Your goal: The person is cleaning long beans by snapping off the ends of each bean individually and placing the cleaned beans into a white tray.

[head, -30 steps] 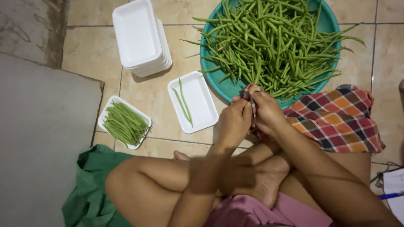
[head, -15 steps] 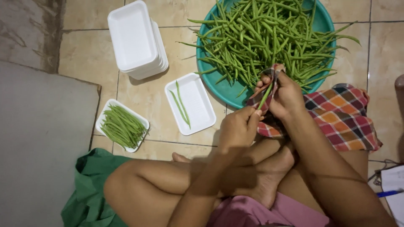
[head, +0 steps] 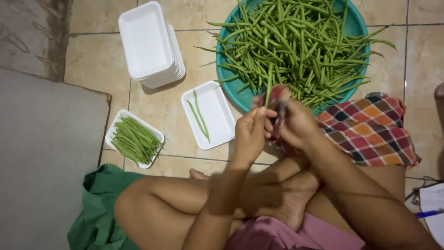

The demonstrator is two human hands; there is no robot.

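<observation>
My left hand [head: 252, 132] pinches a long green bean [head: 268, 88] that stands upright in front of the teal basin [head: 233, 85]. Close against it, my right hand [head: 293, 124] grips a small dark tool, blurred, at the bean's lower end. The basin holds a big heap of green beans [head: 300, 46]. A white foam tray [head: 217, 134] with two beans lies just left of my hands. Another foam tray [head: 114, 129], further left, is filled with trimmed beans.
A stack of empty white foam trays [head: 148, 44] sits at the top left. A checked cloth [head: 370, 129] lies at the right of my hands, a green cloth [head: 97, 217] under my knee. A grey mat [head: 41, 157] covers the floor at left. Papers and a blue pen [head: 430, 213] lie at the right edge.
My right hand drew a bean from the heap and came back beside the left hand; the left hand now holds the bean upright.
</observation>
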